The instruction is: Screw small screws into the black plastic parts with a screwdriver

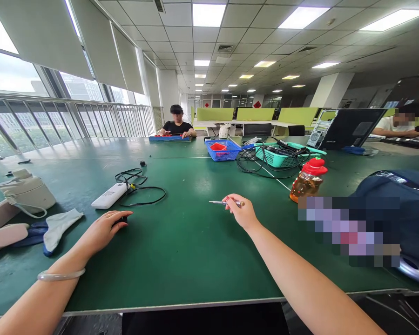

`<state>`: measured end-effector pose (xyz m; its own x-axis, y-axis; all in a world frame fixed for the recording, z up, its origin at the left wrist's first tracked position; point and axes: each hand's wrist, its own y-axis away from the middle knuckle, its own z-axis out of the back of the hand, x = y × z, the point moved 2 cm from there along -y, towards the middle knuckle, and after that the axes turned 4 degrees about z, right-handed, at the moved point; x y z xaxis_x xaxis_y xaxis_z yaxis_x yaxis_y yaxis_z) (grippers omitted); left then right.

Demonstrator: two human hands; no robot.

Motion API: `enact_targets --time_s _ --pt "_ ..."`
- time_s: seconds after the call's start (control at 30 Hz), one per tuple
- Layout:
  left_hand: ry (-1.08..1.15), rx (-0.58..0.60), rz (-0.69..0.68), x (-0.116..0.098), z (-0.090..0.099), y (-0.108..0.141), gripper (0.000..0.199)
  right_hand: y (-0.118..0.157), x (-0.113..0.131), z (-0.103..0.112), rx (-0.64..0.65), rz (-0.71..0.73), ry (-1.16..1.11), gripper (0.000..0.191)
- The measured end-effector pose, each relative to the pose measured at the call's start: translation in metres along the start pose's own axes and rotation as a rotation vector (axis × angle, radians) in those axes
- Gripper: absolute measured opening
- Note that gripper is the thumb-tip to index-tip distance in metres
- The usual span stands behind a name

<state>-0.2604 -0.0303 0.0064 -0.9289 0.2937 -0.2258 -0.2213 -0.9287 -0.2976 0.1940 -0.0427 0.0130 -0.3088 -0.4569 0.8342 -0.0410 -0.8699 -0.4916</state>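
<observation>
A slim silver pen-like tool (217, 202) is pinched in the fingers of my right hand (241, 211), its thin tip pointing left just over the green table. Whether it is a pen or a small screwdriver I cannot make out. My left hand (103, 230) rests on the table further left, its fingers and thumb closed around a small black object (124, 219) that they mostly cover. Just beyond that hand lies a white power bank (111, 196) with a black cable (153, 188) looped beside it.
Left are a cream-coloured device (30, 190) and a white-and-blue cloth (61, 228). A honey-coloured bottle (306, 181) with a red cap and a dark blue bag (405, 204) stand right. Behind are a blue basket (223, 152) and a green basket (275, 157) with cables. A person sits at the far end.
</observation>
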Motion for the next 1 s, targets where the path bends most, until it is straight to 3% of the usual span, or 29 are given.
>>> enact_targets --time_s 0.27,0.43,0.67,1.0 --pt "0.007 0.017 0.047 -0.005 0.004 -0.001 0.064 0.000 0.000 0.000 -0.002 -0.026 -0.019 0.034" --pt "0.057 0.069 0.096 0.001 0.005 0.002 0.060 0.000 0.001 0.000 -0.005 -0.001 -0.006 0.033" --pt "0.097 0.041 0.163 0.009 0.012 0.007 0.058 0.000 0.001 0.000 -0.004 0.026 0.001 0.033" --pt "0.131 0.103 0.096 0.007 0.007 0.008 0.064 0.000 0.003 0.001 -0.003 0.008 0.004 0.033"
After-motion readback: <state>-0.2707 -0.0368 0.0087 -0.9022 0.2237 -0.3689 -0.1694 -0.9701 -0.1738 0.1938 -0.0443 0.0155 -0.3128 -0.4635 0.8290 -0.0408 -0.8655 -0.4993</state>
